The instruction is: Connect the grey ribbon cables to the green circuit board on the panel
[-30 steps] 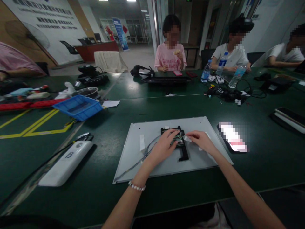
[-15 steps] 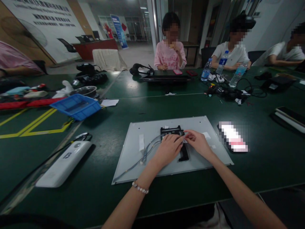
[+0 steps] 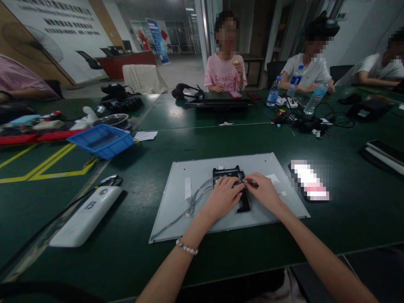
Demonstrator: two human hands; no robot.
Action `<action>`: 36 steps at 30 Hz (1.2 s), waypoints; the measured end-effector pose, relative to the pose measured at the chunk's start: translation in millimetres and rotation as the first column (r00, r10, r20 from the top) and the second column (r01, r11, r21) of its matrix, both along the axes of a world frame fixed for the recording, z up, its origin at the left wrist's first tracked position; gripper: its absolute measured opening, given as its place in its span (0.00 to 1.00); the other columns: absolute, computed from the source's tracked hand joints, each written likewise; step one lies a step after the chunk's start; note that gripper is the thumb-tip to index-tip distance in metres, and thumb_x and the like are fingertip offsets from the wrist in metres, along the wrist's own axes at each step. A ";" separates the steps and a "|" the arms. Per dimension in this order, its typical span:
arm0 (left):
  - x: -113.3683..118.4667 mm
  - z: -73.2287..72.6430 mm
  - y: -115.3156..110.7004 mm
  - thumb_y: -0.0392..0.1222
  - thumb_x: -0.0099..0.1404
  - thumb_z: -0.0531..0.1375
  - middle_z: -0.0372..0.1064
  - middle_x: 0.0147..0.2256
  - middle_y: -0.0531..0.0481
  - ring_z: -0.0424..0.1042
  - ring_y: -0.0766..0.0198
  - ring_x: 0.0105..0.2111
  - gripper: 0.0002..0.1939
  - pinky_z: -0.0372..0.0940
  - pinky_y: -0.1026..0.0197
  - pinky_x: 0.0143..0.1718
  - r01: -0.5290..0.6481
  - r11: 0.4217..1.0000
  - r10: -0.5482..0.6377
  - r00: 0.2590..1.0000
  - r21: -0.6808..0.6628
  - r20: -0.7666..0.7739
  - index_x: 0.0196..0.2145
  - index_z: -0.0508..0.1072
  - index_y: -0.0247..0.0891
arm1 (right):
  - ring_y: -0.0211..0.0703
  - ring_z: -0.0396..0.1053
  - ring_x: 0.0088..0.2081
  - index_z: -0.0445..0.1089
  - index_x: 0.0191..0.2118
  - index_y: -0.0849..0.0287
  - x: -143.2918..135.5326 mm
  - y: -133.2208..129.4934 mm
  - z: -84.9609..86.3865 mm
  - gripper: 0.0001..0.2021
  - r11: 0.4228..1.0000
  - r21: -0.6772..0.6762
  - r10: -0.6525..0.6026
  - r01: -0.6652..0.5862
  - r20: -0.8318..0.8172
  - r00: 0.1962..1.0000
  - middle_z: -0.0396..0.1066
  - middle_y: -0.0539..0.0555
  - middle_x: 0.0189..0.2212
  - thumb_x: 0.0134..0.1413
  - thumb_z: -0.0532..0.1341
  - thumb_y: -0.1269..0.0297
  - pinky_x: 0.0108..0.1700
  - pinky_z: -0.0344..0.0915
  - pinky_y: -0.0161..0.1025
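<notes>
A pale grey panel (image 3: 202,225) lies flat on the dark green table. Across its middle sits a black bracket (image 3: 244,204), partly hidden by my hands. My left hand (image 3: 224,191) rests over the bracket, its fingers bent together at something I cannot make out. Thumb and fingertips of my right hand (image 3: 260,188) are pinched on something small at the bracket's right side, close to my left fingertips. Grey cables (image 3: 192,204) run from beneath my left hand to the panel's lower left corner. White strips are stuck on the panel.
A white power bank (image 3: 86,216) with a black cable lies left, a blue basket (image 3: 102,141) behind it. A phone (image 3: 311,181) lies right of the panel. Farther back are a black monitor (image 3: 221,103), bottles (image 3: 315,99) and seated people.
My right fingertips have shifted slightly at the bracket's right side, while my left hand stays almost still. The person across the table has lowered a hand holding a small round item from the face.
</notes>
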State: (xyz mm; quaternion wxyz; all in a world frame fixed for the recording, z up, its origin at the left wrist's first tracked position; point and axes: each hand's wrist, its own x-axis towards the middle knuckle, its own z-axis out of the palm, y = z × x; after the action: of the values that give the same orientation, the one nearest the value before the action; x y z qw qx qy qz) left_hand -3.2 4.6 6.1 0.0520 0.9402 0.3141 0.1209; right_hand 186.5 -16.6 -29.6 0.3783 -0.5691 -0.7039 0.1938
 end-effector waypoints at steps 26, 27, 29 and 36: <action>-3.3 -4.3 5.2 0.39 0.68 0.49 0.63 0.51 0.45 0.60 0.57 0.52 0.19 0.55 0.50 0.55 -0.121 0.992 0.122 0.978 -0.015 0.169 0.56 0.59 0.40 | 0.42 0.68 0.38 0.72 0.39 0.56 14.8 -1.5 3.2 0.08 0.999 -0.044 0.029 -0.031 -0.053 0.998 0.70 0.54 0.38 0.52 0.59 0.69 0.39 0.65 0.39; -4.7 -4.2 7.1 0.38 0.68 0.48 0.63 0.51 0.45 0.60 0.57 0.52 0.18 0.55 0.50 0.55 -0.146 0.989 0.145 0.972 -0.008 0.187 0.56 0.60 0.40 | 0.42 0.68 0.39 0.72 0.39 0.56 14.3 -1.5 3.4 0.09 0.998 -0.048 0.036 -0.038 -0.046 0.998 0.70 0.54 0.39 0.52 0.60 0.68 0.41 0.65 0.40; -8.1 -3.5 10.9 0.36 0.67 0.48 0.64 0.50 0.44 0.61 0.56 0.52 0.18 0.55 0.49 0.54 -0.197 0.980 0.190 0.959 0.013 0.209 0.54 0.61 0.39 | 0.43 0.68 0.41 0.72 0.41 0.56 13.2 -1.5 3.0 0.10 0.998 -0.049 0.048 -0.050 -0.035 0.998 0.69 0.54 0.40 0.52 0.60 0.68 0.44 0.64 0.42; -16.2 0.0 17.9 0.34 0.67 0.47 0.65 0.48 0.44 0.62 0.54 0.49 0.17 0.56 0.49 0.53 -0.291 0.954 0.270 0.939 0.073 0.212 0.52 0.64 0.38 | 0.44 0.66 0.43 0.72 0.36 0.55 13.0 0.2 -1.9 0.06 0.997 -0.057 0.051 -0.051 -0.005 0.999 0.69 0.53 0.39 0.50 0.61 0.69 0.46 0.62 0.43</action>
State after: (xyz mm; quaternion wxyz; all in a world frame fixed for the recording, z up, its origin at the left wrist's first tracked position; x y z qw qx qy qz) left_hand -19.4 22.5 6.1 0.0167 0.8703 0.4315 0.2370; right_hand 199.4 -16.4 -31.6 0.3582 -0.5611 -0.7117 0.2246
